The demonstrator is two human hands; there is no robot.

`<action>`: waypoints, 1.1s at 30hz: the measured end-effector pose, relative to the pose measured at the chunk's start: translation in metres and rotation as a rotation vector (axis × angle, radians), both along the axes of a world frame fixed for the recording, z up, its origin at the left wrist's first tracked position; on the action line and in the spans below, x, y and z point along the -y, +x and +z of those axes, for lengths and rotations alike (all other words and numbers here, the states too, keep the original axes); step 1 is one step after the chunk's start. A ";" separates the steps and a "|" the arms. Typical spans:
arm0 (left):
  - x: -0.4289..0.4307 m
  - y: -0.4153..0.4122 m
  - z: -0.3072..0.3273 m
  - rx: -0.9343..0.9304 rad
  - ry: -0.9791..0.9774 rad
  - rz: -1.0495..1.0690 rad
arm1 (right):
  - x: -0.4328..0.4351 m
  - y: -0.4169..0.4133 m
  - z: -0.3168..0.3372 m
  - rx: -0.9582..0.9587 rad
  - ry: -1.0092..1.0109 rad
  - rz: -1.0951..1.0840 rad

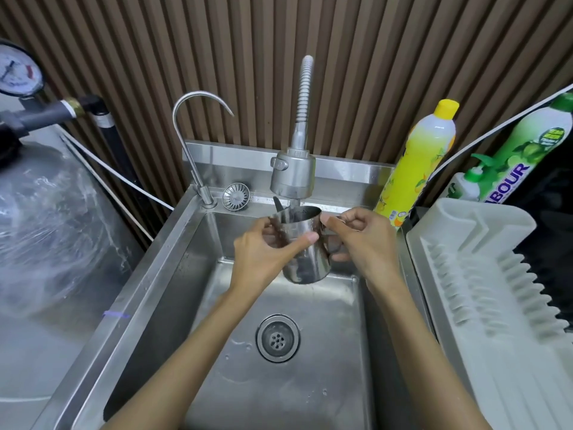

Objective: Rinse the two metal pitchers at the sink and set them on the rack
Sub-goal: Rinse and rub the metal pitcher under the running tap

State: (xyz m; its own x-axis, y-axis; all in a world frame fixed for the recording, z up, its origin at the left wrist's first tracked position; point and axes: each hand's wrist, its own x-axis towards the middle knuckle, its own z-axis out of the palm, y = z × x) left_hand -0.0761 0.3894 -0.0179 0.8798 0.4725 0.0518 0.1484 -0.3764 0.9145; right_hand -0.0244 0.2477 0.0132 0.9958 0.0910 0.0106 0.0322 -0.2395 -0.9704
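Observation:
A shiny metal pitcher (pixel 305 259) is held upright over the steel sink (pixel 173 274), its mouth just under the spray head of the flexible faucet (pixel 293 175). My left hand (pixel 263 259) wraps its body, thumb across the front. My right hand (pixel 362 240) grips the handle side at the rim. A thin stream runs from the spray head into the pitcher. The white plastic dish rack (pixel 483 274) stands right of the sink with nothing on it. I see only one pitcher.
A slim gooseneck tap (pixel 192 144) and a loose strainer (pixel 235 196) sit on the sink's back ledge. A yellow soap bottle (pixel 415 169) and a green one (pixel 508 162) stand behind the rack. A wrapped tank (pixel 46 218) with a gauge is at left. The drain (pixel 277 338) is below.

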 end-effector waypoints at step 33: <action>0.006 0.017 0.008 0.100 -0.366 -0.035 | -0.006 -0.004 0.019 0.242 -0.164 -0.001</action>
